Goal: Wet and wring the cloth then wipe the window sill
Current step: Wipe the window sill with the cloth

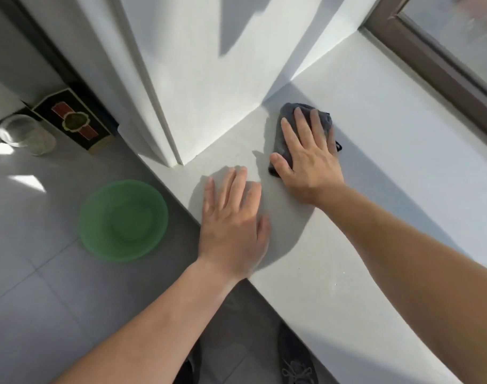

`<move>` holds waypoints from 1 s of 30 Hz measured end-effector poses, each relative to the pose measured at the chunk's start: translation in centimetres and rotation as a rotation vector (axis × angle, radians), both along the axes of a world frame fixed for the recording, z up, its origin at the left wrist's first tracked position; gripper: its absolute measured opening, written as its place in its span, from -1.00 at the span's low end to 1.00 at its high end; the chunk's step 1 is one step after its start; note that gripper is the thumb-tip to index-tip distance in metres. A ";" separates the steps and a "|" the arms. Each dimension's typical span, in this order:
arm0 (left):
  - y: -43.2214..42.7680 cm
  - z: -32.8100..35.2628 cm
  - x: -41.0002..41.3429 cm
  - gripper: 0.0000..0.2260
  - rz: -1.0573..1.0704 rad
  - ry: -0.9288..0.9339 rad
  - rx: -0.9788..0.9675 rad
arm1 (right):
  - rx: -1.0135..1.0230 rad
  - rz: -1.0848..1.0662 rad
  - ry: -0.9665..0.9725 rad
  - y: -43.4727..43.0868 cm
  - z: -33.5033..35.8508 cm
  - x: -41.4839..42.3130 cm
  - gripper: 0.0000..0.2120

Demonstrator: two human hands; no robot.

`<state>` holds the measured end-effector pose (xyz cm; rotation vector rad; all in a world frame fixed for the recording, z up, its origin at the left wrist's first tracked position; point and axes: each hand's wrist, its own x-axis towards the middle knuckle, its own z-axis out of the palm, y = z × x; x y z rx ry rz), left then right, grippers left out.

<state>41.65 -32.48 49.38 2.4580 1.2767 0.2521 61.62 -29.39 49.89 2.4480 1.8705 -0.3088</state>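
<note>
Cloth (pixel 303 126), one dark grey piece bunched into a loose wad, lies on the window sill (pixel 389 167) near the sill's inner corner, where the white wall (pixel 209 87) meets it. The right hand (pixel 308 159) presses flat on top of it, fingers slightly spread and extended over the fabric, thumb along the wad's near edge; it pins the cloth rather than clamping it. The left hand (pixel 232 217) rests palm down on the sill's front edge, just beside the right hand and apart from the cloth, fingers straight and close together, holding nothing.

The cloth looks soft, limp and light, probably damp, so it should slide readily under a flat palm and would bunch if pushed from one edge; a broad hold over its middle seems best. A thin dark loop shows at its far side.

Judged from this arrangement, wetting and wringing are done and wiping is in hand.

Count: one cloth, two hands, one green basin (pixel 123 220) on the floor (pixel 29 245) below the sill's front edge, one clear jar (pixel 26 134) and one dark box (pixel 73 120) by the wall, one window frame (pixel 436 65) along the sill's far edge.
</note>
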 end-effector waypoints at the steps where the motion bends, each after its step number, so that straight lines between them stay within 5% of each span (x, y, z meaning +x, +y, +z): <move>1: -0.8 0.2 0.4 -0.51 0.030 0.023 0.012 | 0.005 0.045 0.007 1.5 -0.1 -0.1 -0.30; 9: -8.3 0.0 4.3 -0.42 0.288 0.106 0.021 | 0.017 0.244 0.033 -3.3 0.4 5.4 -0.30; 16: -12.9 0.7 6.2 -0.46 0.430 0.101 -0.031 | 0.005 0.165 0.044 -1.6 0.8 5.6 -0.30; 21: -14.0 0.2 6.3 -0.51 0.452 0.003 0.026 | -0.032 0.765 0.011 2.3 1.5 -4.9 -0.31; 24: -14.8 0.0 6.7 -0.48 0.478 -0.029 0.038 | -0.016 0.903 0.016 1.9 1.4 -5.2 -0.29; 27: -15.0 -0.2 7.4 -0.46 0.501 -0.027 0.048 | 0.008 0.853 0.020 2.1 1.4 -0.8 -0.27; 30: -14.8 -0.2 7.9 -0.44 0.527 -0.013 0.037 | -0.004 0.564 0.010 2.6 1.3 4.1 -0.29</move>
